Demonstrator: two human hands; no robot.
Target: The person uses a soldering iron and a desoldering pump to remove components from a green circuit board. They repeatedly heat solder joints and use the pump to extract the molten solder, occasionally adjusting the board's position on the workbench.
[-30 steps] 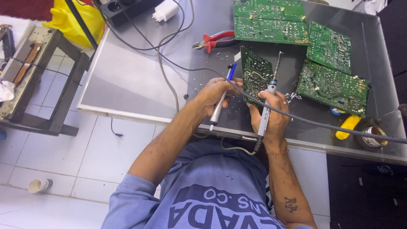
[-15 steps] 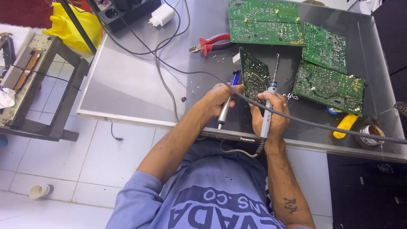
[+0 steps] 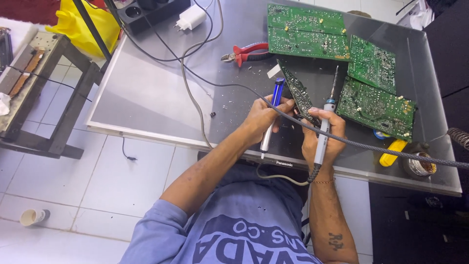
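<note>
My left hand (image 3: 261, 120) grips a blue-and-white desoldering pump (image 3: 271, 115), its blue end pointing away from me. My right hand (image 3: 322, 134) holds a soldering iron (image 3: 326, 122) with its thin tip pointing up and a braided cord (image 3: 391, 150) trailing right. Both hands also steady a green circuit board (image 3: 299, 93) tilted on edge between them, over the dark glass table (image 3: 156, 93).
Three more green circuit boards (image 3: 305, 29) (image 3: 373, 61) (image 3: 376, 106) lie at the back right. Red-handled pliers (image 3: 246, 51) lie behind my hands. A power strip with charger (image 3: 188, 17), cables, a yellow tool (image 3: 392, 152) and a small tin (image 3: 419, 165) sit around. A metal stand (image 3: 53, 73) stands left.
My hands keep the same grip on the pump, iron and tilted board. The view has shifted slightly; the board looks tilted a little more on edge.
</note>
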